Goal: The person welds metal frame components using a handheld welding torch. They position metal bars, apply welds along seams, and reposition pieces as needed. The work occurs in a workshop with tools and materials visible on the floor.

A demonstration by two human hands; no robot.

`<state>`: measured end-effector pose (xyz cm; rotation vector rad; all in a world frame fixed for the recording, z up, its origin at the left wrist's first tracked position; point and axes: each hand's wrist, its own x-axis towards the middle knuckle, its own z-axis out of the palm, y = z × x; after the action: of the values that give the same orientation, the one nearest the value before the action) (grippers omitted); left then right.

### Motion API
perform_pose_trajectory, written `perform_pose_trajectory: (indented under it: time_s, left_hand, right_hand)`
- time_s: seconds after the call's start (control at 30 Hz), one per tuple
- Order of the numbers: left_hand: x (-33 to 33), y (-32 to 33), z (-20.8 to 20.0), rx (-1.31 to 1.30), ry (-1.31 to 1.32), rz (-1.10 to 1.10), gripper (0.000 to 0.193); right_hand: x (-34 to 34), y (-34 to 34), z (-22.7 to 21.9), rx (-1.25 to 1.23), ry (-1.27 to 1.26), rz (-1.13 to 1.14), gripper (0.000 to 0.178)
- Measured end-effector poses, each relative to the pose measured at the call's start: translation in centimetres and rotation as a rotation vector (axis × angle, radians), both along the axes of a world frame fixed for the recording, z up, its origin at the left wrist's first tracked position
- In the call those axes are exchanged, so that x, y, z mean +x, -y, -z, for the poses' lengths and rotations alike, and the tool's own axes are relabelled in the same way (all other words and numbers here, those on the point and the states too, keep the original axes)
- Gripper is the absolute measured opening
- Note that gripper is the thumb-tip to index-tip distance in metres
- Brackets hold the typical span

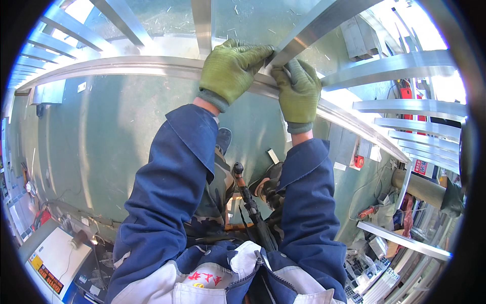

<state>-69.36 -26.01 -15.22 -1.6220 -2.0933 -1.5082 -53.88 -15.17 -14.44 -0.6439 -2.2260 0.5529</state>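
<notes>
Both my hands wear green work gloves and meet at the foot of a silver metal bar (pixel 316 30), where it joins a long metal rail (pixel 152 65). My left hand (pixel 230 73) lies over the rail, its fingers pressed together and pointing right toward the bar's end. Whatever those fingertips pinch is hidden. On the other side of the joint, my right hand (pixel 298 91) is closed, thumb and fingers against the base of the bar. Another upright bar (pixel 202 25) rises just beyond my left hand.
More parallel bars (pixel 415 68) run along the rail on both sides. A white-topped machine (pixel 53 253) stands at the lower left. Metal profiles and scraps (pixel 385 278) fill the lower right. A long dark tool (pixel 253 207) hangs between my legs above the green floor (pixel 111 126).
</notes>
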Motion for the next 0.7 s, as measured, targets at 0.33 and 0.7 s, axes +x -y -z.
perform_pose_trajectory:
  time_s: [0.33, 0.7]
  left_hand:
    - [-0.1, 0.2, -0.3, -0.029, -0.016, 0.012, 0.029]
    - [0.1, 0.4, -0.9, -0.096, -0.025, 0.023, 0.034]
  right_hand:
    - [1.1, -0.2, -0.8, -0.191, 0.014, -0.077, 0.035]
    - [0.8, 0.0, -1.2, -0.187, 0.075, -0.062, 0.04]
